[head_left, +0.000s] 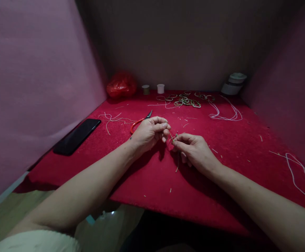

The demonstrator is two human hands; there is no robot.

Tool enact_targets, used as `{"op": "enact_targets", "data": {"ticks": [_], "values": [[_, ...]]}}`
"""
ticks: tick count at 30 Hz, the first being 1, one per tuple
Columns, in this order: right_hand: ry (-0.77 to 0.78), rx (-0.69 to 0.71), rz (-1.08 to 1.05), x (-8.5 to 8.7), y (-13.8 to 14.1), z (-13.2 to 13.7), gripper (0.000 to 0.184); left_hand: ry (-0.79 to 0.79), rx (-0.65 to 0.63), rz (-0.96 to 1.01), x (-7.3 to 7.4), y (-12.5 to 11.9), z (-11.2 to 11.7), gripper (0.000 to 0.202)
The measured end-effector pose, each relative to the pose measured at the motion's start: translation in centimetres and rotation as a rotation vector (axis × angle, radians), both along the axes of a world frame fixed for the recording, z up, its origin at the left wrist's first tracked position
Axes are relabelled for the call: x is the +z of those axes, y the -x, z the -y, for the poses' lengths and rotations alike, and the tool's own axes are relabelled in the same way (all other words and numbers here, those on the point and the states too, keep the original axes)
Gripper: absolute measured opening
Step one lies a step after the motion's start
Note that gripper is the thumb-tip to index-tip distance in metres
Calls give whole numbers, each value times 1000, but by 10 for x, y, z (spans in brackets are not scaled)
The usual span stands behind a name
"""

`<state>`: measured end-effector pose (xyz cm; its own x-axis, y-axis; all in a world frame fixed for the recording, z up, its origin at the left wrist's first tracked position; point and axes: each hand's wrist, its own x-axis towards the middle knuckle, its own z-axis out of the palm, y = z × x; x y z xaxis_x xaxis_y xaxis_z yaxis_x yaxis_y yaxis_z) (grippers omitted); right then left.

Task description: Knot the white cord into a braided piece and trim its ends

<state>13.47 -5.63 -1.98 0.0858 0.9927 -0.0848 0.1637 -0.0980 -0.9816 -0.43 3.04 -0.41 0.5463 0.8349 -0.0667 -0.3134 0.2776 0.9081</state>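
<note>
A thin cord [171,135] runs taut between my two hands above the red cloth. My left hand [154,131] pinches one end between thumb and fingertips. My right hand [194,148] grips the cord lower down, close to a small greenish knotted part. A loose tail [178,164] hangs below the right fingers. Behind my left hand lie scissors [134,126] with orange handles, partly hidden by that hand, their dark blades pointing away from me.
Around the red-covered table [147,178] lie a black phone [77,136], loose cords [112,119], a pile of green-and-white braided loops [186,101], white strands [228,117] and more cord [299,168]. Along the back stand a red bag [121,85], a spool [145,90], a white cup [160,89] and a jar [233,84].
</note>
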Motion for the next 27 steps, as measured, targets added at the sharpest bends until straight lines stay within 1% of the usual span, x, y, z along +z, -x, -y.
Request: {"op": "enact_targets", "data": {"ticks": [2, 5, 7, 8, 10, 13, 15, 17, 19, 21, 24, 25, 27], "values": [[-71, -55, 59, -1, -4, -1, 15, -14, 22, -12, 1, 1, -2, 12], [-224, -149, 162, -2, -9, -3, 12, -33, 36, -19, 0, 3, -3, 11], [-288, -163, 161, -1, -11, -2, 13, -48, 42, -23, 0, 3, -4, 10], [-286, -152, 124, 0, -11, -2, 13, -52, 43, -22, 0, 3, -3, 9], [-218, -102, 3, 2, -10, 0, 11, -50, 48, -15, 1, 2, -3, 7], [-103, -20, -159, 4, -9, 2, 12, -32, 49, 0, 4, 2, -2, 19], [-75, 21, -206, 4, -9, 2, 15, -25, 38, 2, 5, 1, -2, 24], [-40, 67, -242, 2, -10, 1, 15, -31, 20, -6, 6, 1, -1, 18], [1, 121, -310, -1, -11, 0, 13, -45, 4, -22, 5, 2, -1, 5], [36, 162, -399, -4, -12, -2, 11, -59, -11, -36, 5, 2, 0, 12], [68, 168, -439, -7, -11, -5, 17, -65, -30, -57, 4, 2, 1, 23], [73, 159, -431, -7, -11, -6, 19, -58, -16, -81, 4, 2, 1, 26], [65, 119, -407, -7, -11, -6, 22, -41, 63, -159, 4, 1, 0, 28]]}}
